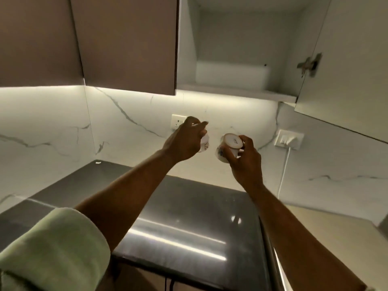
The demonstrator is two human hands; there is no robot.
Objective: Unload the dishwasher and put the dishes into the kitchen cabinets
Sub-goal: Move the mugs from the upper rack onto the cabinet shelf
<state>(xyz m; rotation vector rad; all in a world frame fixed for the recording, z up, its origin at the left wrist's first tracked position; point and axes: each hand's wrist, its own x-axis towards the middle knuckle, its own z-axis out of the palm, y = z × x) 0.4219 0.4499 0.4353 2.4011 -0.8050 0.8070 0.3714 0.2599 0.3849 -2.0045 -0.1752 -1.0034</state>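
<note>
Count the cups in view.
2. One cup in the left hand, mostly hidden by it; another cup in the right hand, base facing the camera. None seen in the cabinet.

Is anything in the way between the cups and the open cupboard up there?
Nothing visible is. The left hand and right hand hold the left cup and right cup below the open cabinet, whose door is swung aside to the right.

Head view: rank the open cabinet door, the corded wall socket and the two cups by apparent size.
1. open cabinet door
2. corded wall socket and right-hand cup: look alike, unranked
3. left-hand cup: smallest showing, though the left hand hides most of it
</note>
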